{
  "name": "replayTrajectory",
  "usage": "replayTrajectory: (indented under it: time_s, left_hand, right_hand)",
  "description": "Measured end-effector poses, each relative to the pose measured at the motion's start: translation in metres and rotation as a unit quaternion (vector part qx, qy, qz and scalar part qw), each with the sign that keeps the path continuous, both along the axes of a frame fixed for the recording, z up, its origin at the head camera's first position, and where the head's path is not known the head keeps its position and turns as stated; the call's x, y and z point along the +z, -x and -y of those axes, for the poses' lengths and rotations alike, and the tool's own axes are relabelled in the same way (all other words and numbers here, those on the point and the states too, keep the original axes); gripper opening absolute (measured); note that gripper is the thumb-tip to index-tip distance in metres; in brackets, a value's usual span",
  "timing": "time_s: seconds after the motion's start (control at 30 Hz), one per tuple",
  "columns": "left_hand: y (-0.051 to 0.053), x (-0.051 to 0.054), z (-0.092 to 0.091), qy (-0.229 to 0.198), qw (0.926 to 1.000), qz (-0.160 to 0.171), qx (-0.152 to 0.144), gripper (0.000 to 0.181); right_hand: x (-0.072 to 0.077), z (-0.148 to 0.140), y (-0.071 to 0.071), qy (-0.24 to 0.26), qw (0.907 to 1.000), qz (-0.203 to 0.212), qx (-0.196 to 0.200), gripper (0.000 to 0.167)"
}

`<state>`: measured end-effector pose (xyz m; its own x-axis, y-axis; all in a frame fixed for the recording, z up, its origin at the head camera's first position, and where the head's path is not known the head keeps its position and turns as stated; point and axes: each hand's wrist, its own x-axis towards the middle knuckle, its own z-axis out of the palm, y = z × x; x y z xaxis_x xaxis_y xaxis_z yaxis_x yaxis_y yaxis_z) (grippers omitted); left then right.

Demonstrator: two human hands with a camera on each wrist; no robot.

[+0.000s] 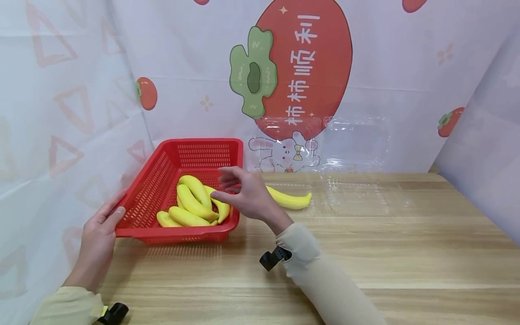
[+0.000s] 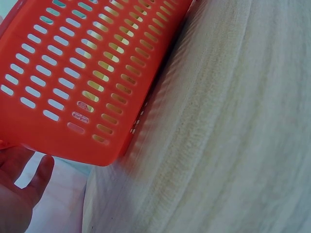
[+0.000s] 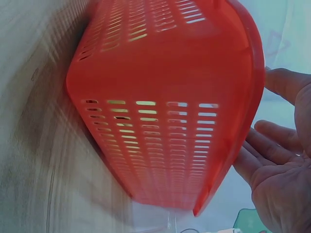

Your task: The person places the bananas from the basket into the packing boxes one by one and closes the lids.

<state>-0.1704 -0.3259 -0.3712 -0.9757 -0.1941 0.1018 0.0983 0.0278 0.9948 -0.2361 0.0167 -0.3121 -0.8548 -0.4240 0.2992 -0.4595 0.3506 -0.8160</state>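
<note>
A red plastic basket (image 1: 148, 189) with slotted walls sits on the table at left, holding several yellow bananas (image 1: 195, 201). At its left side my left hand (image 1: 99, 234) grips the rim; in the left wrist view the thumb and fingers lie at the rim's edge. My right hand (image 1: 253, 196) is over the basket's right rim, fingers loosely bent and holding nothing. In the right wrist view that hand (image 3: 282, 150) appears beside the rim; whether it touches cannot be told. Another banana (image 1: 290, 199) lies on the table right of the basket, partly hidden behind my right hand.
Clear plastic clamshell boxes (image 1: 357, 144) stand with lids raised at the back, right of the basket. A printed cloth (image 1: 390, 58) hangs behind the wooden table (image 1: 345, 253), and another cloth wall (image 1: 77, 149) borders the left side.
</note>
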Motion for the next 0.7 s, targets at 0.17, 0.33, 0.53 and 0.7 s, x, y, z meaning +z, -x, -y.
replayTrajectory:
  time_s: [0.17,0.33,0.53,0.7]
  left_hand:
    - [0.0007,0.0012,-0.0010,0.003,1.0000,0.003,0.002,0.061]
    - [-0.0008,0.0009,-0.0020,0.014,0.9998,0.016,0.005,0.060]
    - [-0.0003,0.0017,-0.0023,0.011,0.9998,0.015,0.006,0.060]
    - [-0.0002,0.0016,-0.0024,0.015,0.9996,0.022,0.009,0.060]
  right_hand:
    - [0.0000,0.0038,-0.0020,0.003,0.9999,0.013,0.005,0.059]
    - [0.0005,0.0056,-0.0040,-0.004,0.9998,0.018,0.001,0.059]
    - [0.0022,0.0062,-0.0052,-0.028,0.9994,0.018,0.000,0.060]
    - [0.0009,0.0076,-0.0053,-0.040,0.9991,0.011,0.005,0.062]
